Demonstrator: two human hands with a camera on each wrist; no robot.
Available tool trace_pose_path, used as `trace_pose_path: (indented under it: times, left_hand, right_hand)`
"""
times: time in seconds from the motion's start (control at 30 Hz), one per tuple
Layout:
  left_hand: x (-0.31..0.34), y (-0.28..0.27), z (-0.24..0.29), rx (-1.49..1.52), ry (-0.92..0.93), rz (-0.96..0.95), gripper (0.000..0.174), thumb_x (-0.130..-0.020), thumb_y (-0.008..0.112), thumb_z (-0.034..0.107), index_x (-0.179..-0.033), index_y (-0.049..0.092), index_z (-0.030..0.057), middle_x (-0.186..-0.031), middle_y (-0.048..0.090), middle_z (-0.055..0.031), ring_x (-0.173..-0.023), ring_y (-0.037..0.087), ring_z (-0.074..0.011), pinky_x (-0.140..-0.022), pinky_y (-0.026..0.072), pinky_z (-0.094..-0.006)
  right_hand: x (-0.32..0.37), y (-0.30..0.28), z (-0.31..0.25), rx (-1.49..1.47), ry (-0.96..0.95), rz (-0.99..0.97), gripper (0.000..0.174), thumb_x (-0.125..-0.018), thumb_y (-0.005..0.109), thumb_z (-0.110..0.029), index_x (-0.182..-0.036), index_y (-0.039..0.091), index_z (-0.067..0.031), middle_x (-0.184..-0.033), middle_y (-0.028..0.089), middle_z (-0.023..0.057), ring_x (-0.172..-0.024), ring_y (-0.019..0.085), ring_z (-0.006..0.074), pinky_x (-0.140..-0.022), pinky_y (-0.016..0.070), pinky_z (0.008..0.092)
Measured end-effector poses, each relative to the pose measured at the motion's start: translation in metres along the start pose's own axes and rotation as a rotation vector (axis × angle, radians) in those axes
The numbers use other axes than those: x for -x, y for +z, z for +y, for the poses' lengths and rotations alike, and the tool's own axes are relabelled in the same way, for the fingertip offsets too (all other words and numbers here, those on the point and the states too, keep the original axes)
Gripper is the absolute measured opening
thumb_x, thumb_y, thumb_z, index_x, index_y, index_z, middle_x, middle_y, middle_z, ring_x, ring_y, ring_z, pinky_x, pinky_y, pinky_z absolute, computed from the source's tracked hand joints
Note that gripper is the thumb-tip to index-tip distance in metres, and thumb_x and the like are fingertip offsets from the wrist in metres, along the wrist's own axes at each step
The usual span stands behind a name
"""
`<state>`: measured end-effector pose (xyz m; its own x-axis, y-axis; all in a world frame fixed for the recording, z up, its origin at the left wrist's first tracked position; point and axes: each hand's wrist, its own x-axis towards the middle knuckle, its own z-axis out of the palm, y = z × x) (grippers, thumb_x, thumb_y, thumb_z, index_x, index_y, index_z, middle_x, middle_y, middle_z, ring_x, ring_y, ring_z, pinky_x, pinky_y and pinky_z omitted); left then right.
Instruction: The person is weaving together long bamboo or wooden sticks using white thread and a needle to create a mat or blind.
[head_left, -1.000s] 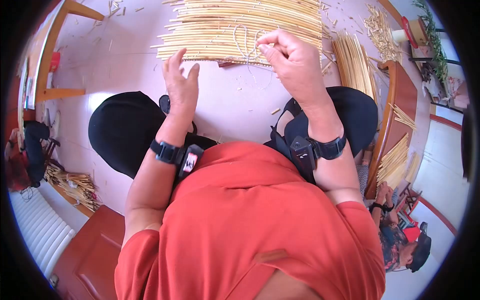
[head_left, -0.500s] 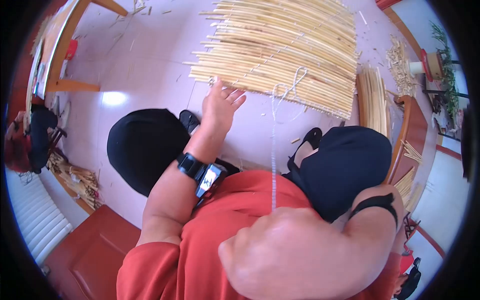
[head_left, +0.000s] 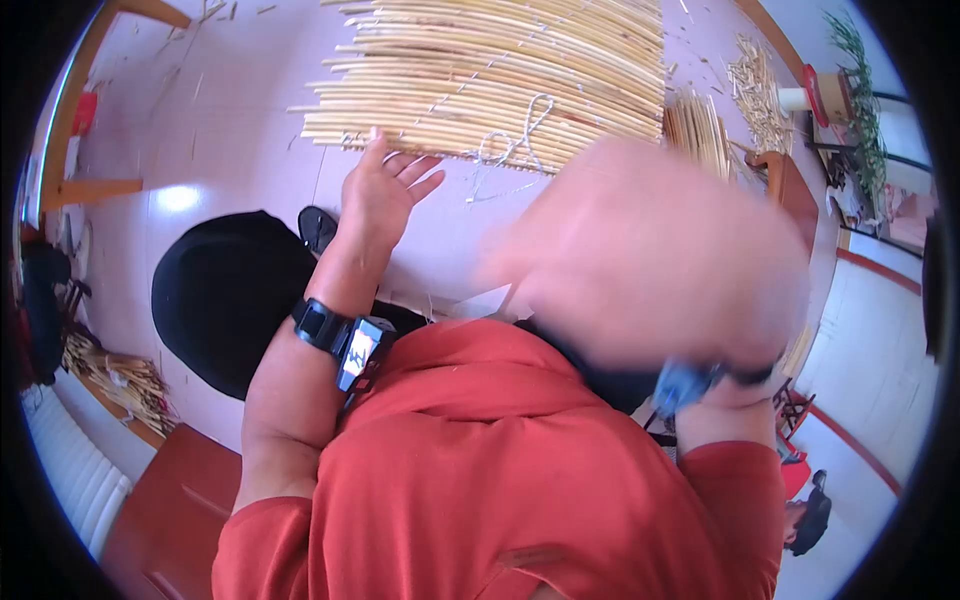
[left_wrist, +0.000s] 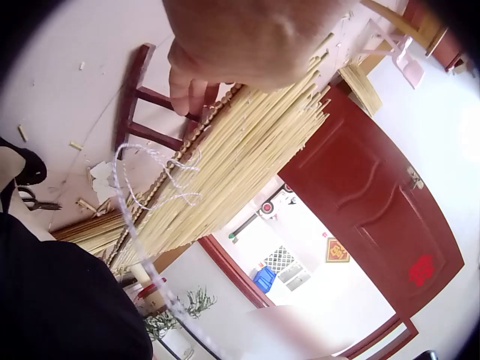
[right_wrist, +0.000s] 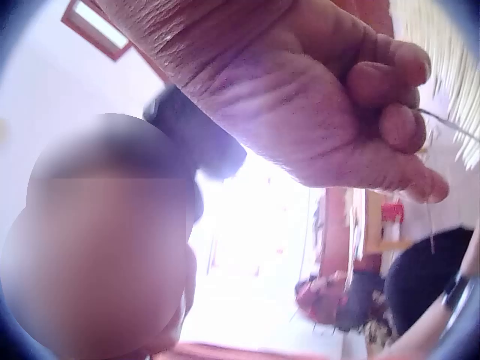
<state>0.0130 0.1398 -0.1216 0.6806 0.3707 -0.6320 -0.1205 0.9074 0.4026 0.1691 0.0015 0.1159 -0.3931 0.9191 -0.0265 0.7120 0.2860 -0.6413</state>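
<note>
A mat of pale sticks (head_left: 500,80) (left_wrist: 232,150) lies crosswise in front, bound with thin cord. My left hand (head_left: 378,200) (left_wrist: 240,45) touches its near edge at the left, the thumb at the edge and the other fingers spread and fairly straight. White cord (head_left: 497,150) (left_wrist: 120,176) loops over the near edge, right of that hand. Blurred in the head view, my right hand (head_left: 650,260) (right_wrist: 300,105) is raised between the mat and my body. Its fingers are curled round a thin cord (right_wrist: 450,124) in the right wrist view.
A dark red wooden frame (left_wrist: 157,97) stands by the mat's edge. Scissors (left_wrist: 37,201) and stick scraps lie on the floor. More sticks (head_left: 700,130) are at the right, beside a wooden edge (head_left: 795,195). Another person (head_left: 808,515) is at the lower right.
The left hand came to the mat's near edge and remains there. The right hand drew cord back toward my body, then moved forward again. The view shifted and returned.
</note>
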Motion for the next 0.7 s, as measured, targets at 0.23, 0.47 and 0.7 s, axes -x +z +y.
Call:
trace_pose_path:
  times: [0.23,0.47,0.7]
  left_hand:
    - [0.016,0.029,-0.004,-0.075,0.113,0.047,0.045,-0.104,0.032,0.034,-0.121,0.044,-0.0057,-0.105,0.061,-0.0227,-0.096,0.063,-0.0324,-0.083,0.0558,-0.0445]
    - [0.018,0.034,-0.004,-0.091,0.114,0.072,0.041,-0.104,0.029,0.031,-0.118,0.046,-0.0043,-0.102,0.062,-0.0205,-0.091,0.064,-0.0293,-0.078,0.0579,-0.0452]
    - [0.02,0.039,-0.004,-0.114,0.092,0.139,0.041,-0.104,0.03,0.031,-0.12,0.046,-0.0028,-0.106,0.061,-0.0197,-0.098,0.063,-0.0311,-0.086,0.0542,-0.046]
  right_hand:
    - [0.001,0.044,0.093,0.281,0.585,0.169,0.015,-0.079,0.057,-0.013,-0.086,0.07,-0.0071,-0.073,0.066,0.0161,-0.071,0.064,0.0324,-0.066,0.0502,0.0418]
    - [-0.02,0.077,0.101,0.305,0.56,0.25,0.017,-0.08,0.056,-0.01,-0.086,0.071,-0.0076,-0.08,0.068,0.0184,-0.077,0.067,0.0336,-0.074,0.0536,0.0422]
    - [-0.031,0.074,0.097,0.28,0.526,0.297,0.015,-0.075,0.056,-0.007,-0.079,0.071,-0.0051,-0.074,0.066,0.0203,-0.073,0.066,0.035,-0.071,0.0537,0.0426]
